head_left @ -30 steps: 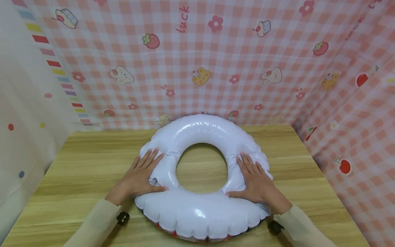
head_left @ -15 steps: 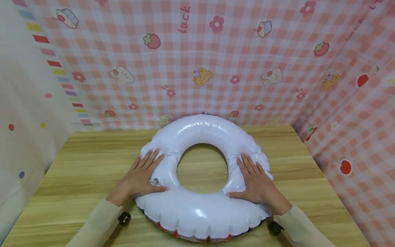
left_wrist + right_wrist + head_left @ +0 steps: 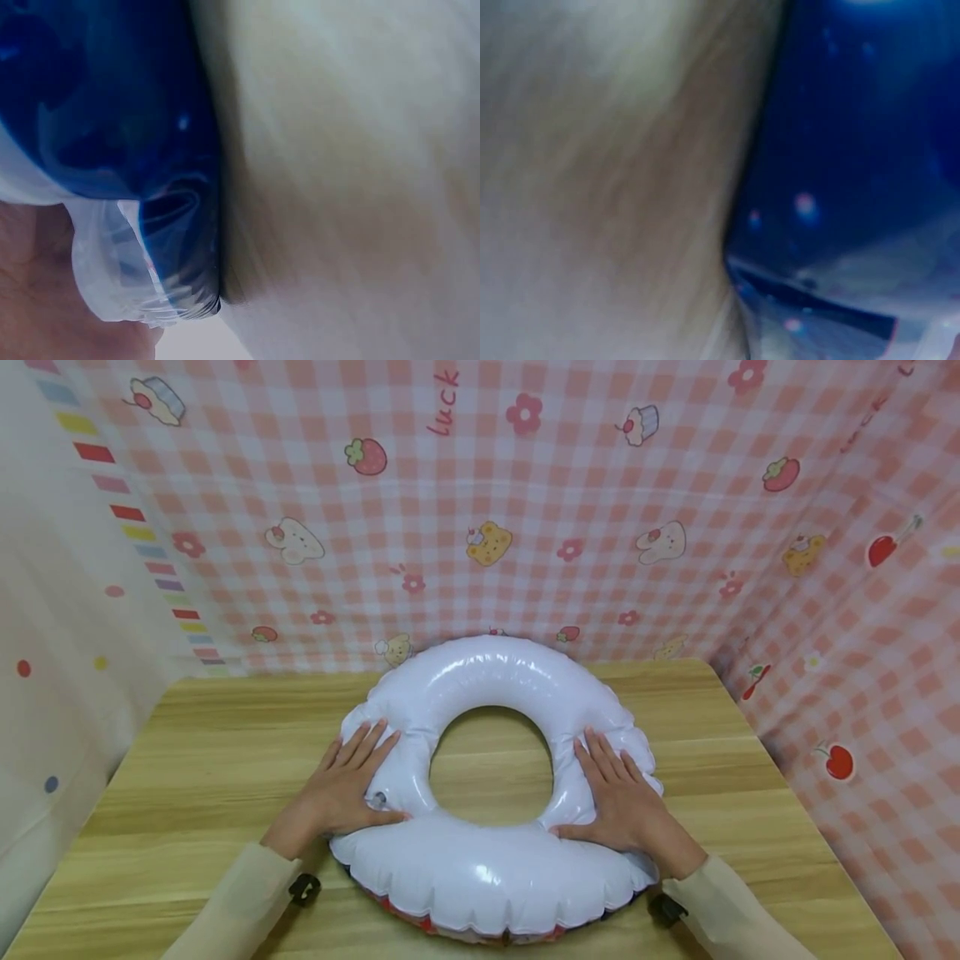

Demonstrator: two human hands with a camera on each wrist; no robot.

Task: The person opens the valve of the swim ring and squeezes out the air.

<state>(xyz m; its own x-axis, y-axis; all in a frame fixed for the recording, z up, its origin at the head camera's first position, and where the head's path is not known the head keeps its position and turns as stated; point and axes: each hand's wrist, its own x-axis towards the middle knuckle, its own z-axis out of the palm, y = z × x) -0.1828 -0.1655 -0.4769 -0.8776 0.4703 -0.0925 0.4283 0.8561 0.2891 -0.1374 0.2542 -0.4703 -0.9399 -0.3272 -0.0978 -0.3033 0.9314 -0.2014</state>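
A white inflated plastic ring (image 3: 487, 877) on a flat, yellowish wood-grain table (image 3: 217, 752)
The bare left hand (image 3: 347, 783) rests on the ring's left side, the bare right hand (image 3: 618, 795) on its right side; pink-and-white checked cloth (image 3: 420, 502) hangs behind the ring and well to its right, dotted white cloth (image 3: 71, 710) well to its left.

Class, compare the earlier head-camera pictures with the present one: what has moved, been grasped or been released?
Nothing has visibly moved, been grasped or been released. As before, the left grip and right grip rest on either side of the white inflatable swim ring, which lies on the wood-grain table.
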